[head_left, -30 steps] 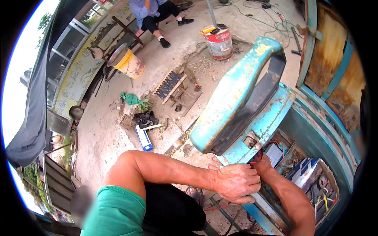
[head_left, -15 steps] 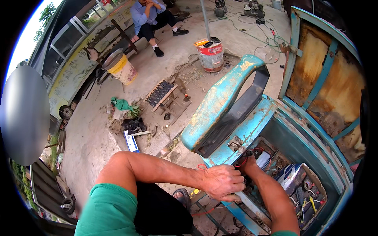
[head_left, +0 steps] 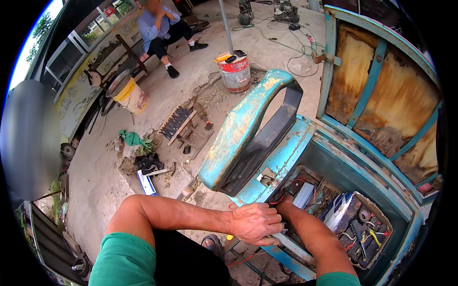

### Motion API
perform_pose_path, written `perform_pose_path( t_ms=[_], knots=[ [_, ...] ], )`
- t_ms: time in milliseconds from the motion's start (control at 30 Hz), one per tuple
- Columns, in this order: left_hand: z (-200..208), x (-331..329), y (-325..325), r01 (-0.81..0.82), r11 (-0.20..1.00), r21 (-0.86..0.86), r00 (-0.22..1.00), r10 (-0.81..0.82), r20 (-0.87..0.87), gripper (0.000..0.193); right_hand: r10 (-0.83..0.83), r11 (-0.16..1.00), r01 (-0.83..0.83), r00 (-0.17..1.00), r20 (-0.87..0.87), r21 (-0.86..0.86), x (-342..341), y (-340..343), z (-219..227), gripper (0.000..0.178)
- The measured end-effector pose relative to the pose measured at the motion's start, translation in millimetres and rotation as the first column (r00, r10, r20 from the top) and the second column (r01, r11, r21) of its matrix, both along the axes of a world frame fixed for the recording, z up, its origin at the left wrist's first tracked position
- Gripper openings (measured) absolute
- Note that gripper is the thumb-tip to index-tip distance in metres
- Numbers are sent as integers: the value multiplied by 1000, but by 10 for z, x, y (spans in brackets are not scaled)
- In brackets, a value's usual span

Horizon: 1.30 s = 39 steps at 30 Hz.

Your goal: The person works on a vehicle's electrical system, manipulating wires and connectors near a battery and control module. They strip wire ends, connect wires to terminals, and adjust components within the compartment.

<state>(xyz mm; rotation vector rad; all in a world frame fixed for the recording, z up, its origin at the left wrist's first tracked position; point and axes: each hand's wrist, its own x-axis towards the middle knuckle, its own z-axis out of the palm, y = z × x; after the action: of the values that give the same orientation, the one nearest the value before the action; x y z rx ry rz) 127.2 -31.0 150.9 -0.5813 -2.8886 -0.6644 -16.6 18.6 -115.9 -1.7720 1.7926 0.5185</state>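
Observation:
My left hand (head_left: 257,224) is closed, knuckles up, at the near rim of an open turquoise metal compartment (head_left: 329,159). What its curled fingers hold is hidden; a thin red wire (head_left: 233,207) loops out beside the wrist. My right hand (head_left: 285,208) reaches down inside the compartment, close to the left knuckles. Its fingers are mostly hidden behind the rim and the left hand. Next to it lie a silver rectangular metal case (head_left: 304,195) and dark parts with red wire.
A torn cardboard box (head_left: 384,238) of tools, tape and wires sits in the compartment. The rusty lid (head_left: 381,81) stands open at right. A worn turquoise seat-like part (head_left: 243,128) rises ahead. Beyond are a paint bucket (head_left: 235,76), a yellow bucket (head_left: 131,95) and a seated person (head_left: 160,33).
The whole view has swung, so the surroundings sit farther left in the picture. My right hand's fingers have slipped further out of sight; my left hand keeps its place at the rim.

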Motion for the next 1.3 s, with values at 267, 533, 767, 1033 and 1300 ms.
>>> perform_pose_path(
  t_ms=[267, 533, 767, 1033, 1300],
  knots=[
    [7, 34, -7, -13, 1000, -5, 999, 13, 36, 39, -29, 992, 28, 1000, 5, 122, 101, -11, 219, 60],
    [35, 17, 4, 1, 1000, -20, 1000, 0, 28, 40, -75, 977, 73, 997, 5, 201, 64, 42, 473, 67],
    [32, 33, -41, 1, 999, -42, 999, 1, 41, 40, -52, 986, 22, 982, 183, 165, -34, 44, 633, 51],
    [31, 30, -3, 0, 999, -45, 999, 2, 45, 41, -80, 983, 59, 991, 111, 176, 15, 36, 667, 58],
    [24, -15, 14, 9, 1000, -18, 1000, -9, 22, 39, -11, 999, 9, 999, 37, 49, 20, 186, 198, 58]
  ],
)
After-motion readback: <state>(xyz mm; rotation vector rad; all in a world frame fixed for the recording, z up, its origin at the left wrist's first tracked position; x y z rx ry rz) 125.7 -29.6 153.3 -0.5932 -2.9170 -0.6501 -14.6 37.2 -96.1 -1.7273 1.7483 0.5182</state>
